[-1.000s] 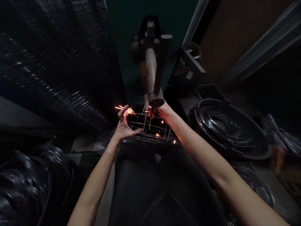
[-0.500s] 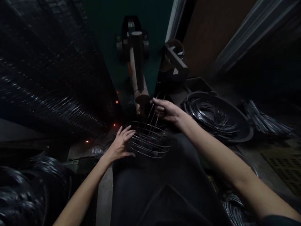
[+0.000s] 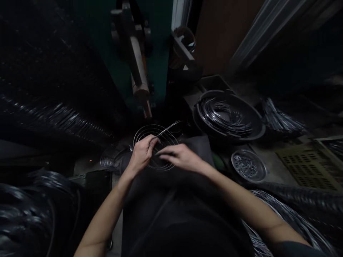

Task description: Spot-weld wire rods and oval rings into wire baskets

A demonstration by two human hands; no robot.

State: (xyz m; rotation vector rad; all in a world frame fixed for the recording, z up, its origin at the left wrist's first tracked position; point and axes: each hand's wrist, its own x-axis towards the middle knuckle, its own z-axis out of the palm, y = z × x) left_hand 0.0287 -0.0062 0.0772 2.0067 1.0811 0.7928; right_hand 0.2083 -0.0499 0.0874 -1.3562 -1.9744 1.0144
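A round frame of thin bent wire rings [image 3: 158,168] lies over my lap, on the dark cloth [image 3: 171,200]. My left hand [image 3: 142,153] is closed in a pinch on a thin metal wire [image 3: 169,127], which slants up and right across the frame. Just right of it, over the frame, my right hand [image 3: 182,157] reaches leftward with its fingers stretched out. I see nothing between those fingers, though they are slightly blurred. Beyond the frame, the pointed copper-coloured tip [image 3: 147,110] of a machine arm hangs downward.
To the right stand a wide black basin [image 3: 257,134] of wire rings, a metal bowl [image 3: 264,175] of small metal pieces and a yellow perforated crate [image 3: 297,160]. Wire bundles [image 3: 281,119] lie beyond. More wire coils [image 3: 21,214] sit at left, below dark stacked wire [image 3: 66,117].
My left hand has gone from spread fingers beside the frame to gripping the wire. My right hand has let go of the wire and come down left. The view has shifted.
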